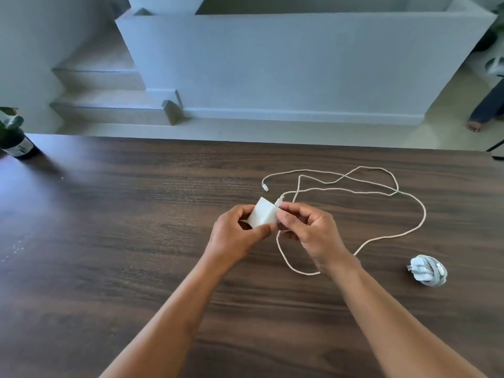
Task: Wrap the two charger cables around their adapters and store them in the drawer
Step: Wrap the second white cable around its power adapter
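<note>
A white adapter [264, 214] is held above the dark wooden table [109, 227] between both hands. My left hand [236, 236] grips it from the left and below. My right hand [308, 230] pinches its cable [381, 241] close to the adapter's right side. The white cable loops loosely across the table to the right and back, and its free plug lies at the far end. To the right, a second white adapter [428, 270] lies on the table with its cable wound around it. No drawer is in view.
A dark bottle [16, 144] with a plant stands at the table's far left corner. Beyond the far table edge are steps [109, 105] and a low white wall [300, 64]. A person's bare foot [473, 126] shows on the floor at the far right.
</note>
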The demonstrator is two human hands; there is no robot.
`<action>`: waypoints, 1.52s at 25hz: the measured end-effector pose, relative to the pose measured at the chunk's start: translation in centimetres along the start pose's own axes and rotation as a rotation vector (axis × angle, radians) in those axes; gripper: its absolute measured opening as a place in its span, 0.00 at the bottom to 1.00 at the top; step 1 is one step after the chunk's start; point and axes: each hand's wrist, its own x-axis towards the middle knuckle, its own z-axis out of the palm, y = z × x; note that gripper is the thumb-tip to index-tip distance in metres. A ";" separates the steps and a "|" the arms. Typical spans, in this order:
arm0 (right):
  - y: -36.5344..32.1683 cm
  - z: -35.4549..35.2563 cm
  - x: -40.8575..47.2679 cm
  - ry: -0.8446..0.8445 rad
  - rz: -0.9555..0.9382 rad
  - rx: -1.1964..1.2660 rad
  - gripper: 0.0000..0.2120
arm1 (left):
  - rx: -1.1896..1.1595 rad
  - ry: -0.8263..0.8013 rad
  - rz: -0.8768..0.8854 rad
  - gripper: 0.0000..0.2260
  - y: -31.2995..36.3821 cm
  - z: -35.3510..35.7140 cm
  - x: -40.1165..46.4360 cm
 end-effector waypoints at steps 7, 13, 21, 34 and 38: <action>-4.5 -4.4 -3.6 -0.062 -0.003 0.199 0.10 | -0.162 -0.025 0.103 0.28 5.1 2.5 -4.2; -6.7 -9.1 -5.1 -0.041 -0.079 0.231 0.07 | -0.373 -0.049 0.132 0.11 8.2 5.1 -6.4; -7.2 -12.9 -6.5 -0.191 -0.085 0.312 0.09 | -0.487 -0.299 -0.080 0.18 12.2 6.1 -8.7; -11.0 -11.0 -4.4 -0.368 -0.329 0.087 0.07 | -0.409 -0.142 0.280 0.12 18.0 1.5 -10.5; -10.9 -9.0 -3.7 -0.197 -0.300 0.160 0.08 | -0.446 -0.025 0.361 0.10 18.1 -1.1 -9.7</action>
